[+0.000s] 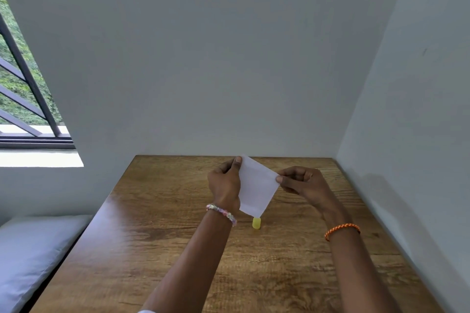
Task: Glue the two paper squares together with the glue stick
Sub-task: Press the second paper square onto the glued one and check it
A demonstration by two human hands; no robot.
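Both hands are up off the table (162, 249), pinching a white paper square (256, 185) between them: the left hand (225, 184) grips its far-left corner with thumb on top, the right hand (301, 183) nips the right corner between thumb and fingers. From where I stand it reads as one sheet; whether the second square is already pressed behind it I cannot tell, since the edges sit so close that no second layer shows. A small yellow piece, most likely the glue stick (256, 223) or its cap, stands on the table just under the paper's near corner.

The risks I'd guess at: if two squares are there, the corner-only grip lets them slide out of line before the glue takes, leaving a crooked join. The tilted sheet could also buckle or crease under the pinch. And lowering it carelessly might knock the yellow piece over and send it rolling
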